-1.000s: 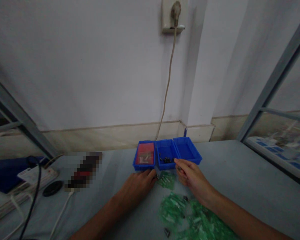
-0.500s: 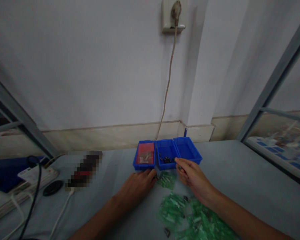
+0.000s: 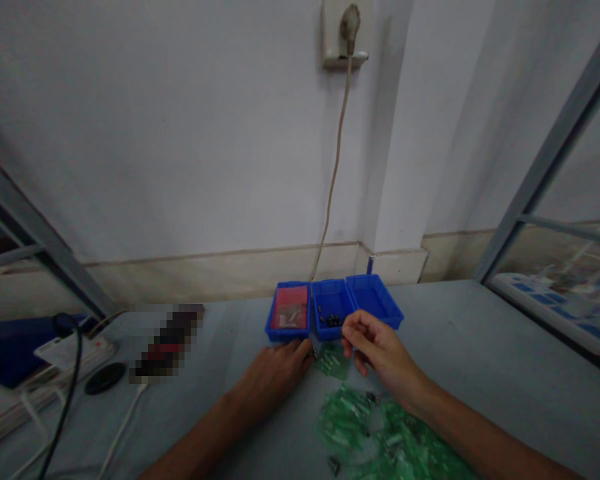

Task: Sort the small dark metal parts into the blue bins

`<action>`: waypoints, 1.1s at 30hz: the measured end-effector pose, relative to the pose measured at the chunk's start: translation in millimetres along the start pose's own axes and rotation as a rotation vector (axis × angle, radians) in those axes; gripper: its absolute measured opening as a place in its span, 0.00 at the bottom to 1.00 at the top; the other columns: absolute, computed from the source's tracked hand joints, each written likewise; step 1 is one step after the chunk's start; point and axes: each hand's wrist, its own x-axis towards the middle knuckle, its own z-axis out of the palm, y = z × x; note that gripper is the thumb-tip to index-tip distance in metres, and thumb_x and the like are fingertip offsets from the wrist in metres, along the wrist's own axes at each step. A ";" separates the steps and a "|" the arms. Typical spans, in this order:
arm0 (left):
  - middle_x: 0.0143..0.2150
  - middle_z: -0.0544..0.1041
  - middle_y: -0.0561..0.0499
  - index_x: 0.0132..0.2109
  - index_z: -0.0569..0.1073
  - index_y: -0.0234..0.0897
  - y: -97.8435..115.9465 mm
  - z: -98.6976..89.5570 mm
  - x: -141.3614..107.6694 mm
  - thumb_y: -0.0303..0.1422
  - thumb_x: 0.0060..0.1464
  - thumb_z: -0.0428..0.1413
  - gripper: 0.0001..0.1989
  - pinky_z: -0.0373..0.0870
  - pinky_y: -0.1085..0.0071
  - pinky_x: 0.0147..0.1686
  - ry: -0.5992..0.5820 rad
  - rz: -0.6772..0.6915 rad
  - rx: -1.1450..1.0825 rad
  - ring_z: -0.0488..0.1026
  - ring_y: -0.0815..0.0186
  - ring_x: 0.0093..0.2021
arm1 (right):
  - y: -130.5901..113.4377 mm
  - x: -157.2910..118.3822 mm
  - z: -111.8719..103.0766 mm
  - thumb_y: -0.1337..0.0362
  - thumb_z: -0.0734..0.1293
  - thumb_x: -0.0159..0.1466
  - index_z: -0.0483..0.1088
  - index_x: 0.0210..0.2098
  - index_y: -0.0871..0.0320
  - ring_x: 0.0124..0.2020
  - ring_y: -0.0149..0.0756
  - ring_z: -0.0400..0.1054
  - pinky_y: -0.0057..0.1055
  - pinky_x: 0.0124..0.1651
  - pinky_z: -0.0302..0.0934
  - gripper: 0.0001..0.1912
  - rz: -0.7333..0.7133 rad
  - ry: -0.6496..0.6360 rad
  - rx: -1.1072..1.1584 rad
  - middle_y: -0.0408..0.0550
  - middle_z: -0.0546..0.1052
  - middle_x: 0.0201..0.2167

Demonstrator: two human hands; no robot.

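Green plastic catches my eye first on the feed: a small bag (image 3: 333, 361) lying on the table (image 3: 485, 340) just in front of the middle tray (image 3: 332, 295), with a few pale, slender pieces showing through it. I judge it sits there so that both hands can get at it easily.

To the front left of the middle tray, the left hand (image 3: 283, 363) rests low, fingers bent down and pressed together beside the bag, perhaps as an anchor. Its fingertips meet something small and dark, but the light is too dim for me to tell whether it is pinched or merely touched.

At the middle tray's near right corner, the right hand (image 3: 373, 343) hangs half curled, its fingers parted, and I see nothing between them. Dark pieces (image 3: 333, 321) lie gathered at the middle tray's near end, the end that faces the hands.

Directly left of the middle tray, the left tray (image 3: 286, 335) bears a red sheet (image 3: 291, 295) with a clear packet on it; directly right is the right tray (image 3: 373, 297). That tight row seems meant to keep reaches short. Nearer me than the middle tray spreads a heap of green bags (image 3: 405, 443).
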 end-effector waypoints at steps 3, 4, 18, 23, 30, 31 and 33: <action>0.45 0.79 0.49 0.52 0.67 0.43 0.8 -2.4 -0.2 0.36 0.71 0.44 0.10 0.75 0.68 0.36 -0.009 -0.008 -0.002 0.79 0.59 0.41 | 2.8 1.6 -2.3 0.49 0.73 0.60 0.70 0.35 0.55 0.22 0.30 0.60 0.24 0.18 0.54 0.16 -0.040 -0.005 -0.084 0.41 0.70 0.26; 0.45 0.79 0.49 0.52 0.67 0.43 1.1 -3.4 -0.4 0.36 0.70 0.44 0.10 0.75 0.68 0.36 -0.012 -0.006 -0.005 0.79 0.59 0.41 | 3.8 1.9 -3.1 0.50 0.74 0.59 0.71 0.35 0.55 0.22 0.29 0.60 0.24 0.19 0.55 0.16 -0.056 -0.009 -0.112 0.41 0.70 0.26; 0.46 0.78 0.48 0.54 0.67 0.43 0.9 -3.4 -0.5 0.35 0.70 0.44 0.11 0.75 0.68 0.39 -0.015 -0.001 -0.005 0.79 0.61 0.42 | 1.6 0.6 -1.9 0.47 0.71 0.62 0.73 0.36 0.57 0.18 0.24 0.54 0.25 0.19 0.46 0.18 0.028 -0.040 -0.012 0.43 0.74 0.28; 0.46 0.78 0.48 0.53 0.67 0.43 1.5 -4.5 -0.7 0.36 0.70 0.44 0.10 0.75 0.67 0.38 -0.019 -0.003 0.004 0.79 0.60 0.42 | 4.1 3.4 -2.7 0.46 0.70 0.62 0.70 0.31 0.59 0.18 0.24 0.50 0.24 0.18 0.42 0.21 0.111 0.005 0.164 0.41 0.68 0.23; 0.46 0.78 0.47 0.53 0.68 0.42 1.8 -4.1 -0.4 0.35 0.71 0.43 0.11 0.75 0.68 0.41 -0.034 -0.012 -0.001 0.78 0.61 0.43 | 7.6 8.7 -6.9 0.43 0.70 0.61 0.63 0.24 0.58 0.16 0.23 0.43 0.24 0.18 0.39 0.25 0.190 0.043 0.295 0.35 0.58 0.16; 0.46 0.79 0.47 0.53 0.68 0.42 1.7 -4.1 -0.4 0.35 0.71 0.44 0.11 0.75 0.68 0.41 -0.036 -0.015 0.000 0.79 0.60 0.43 | 7.8 9.1 -7.2 0.43 0.69 0.61 0.63 0.24 0.58 0.16 0.23 0.43 0.24 0.18 0.39 0.26 0.191 0.041 0.302 0.34 0.57 0.16; 0.45 0.79 0.48 0.52 0.68 0.42 1.4 -3.8 -0.4 0.36 0.70 0.44 0.11 0.75 0.67 0.40 -0.035 -0.019 0.002 0.79 0.60 0.43 | 7.4 9.1 -6.9 0.43 0.69 0.62 0.63 0.24 0.57 0.16 0.23 0.42 0.25 0.18 0.39 0.25 0.177 0.052 0.303 0.34 0.57 0.16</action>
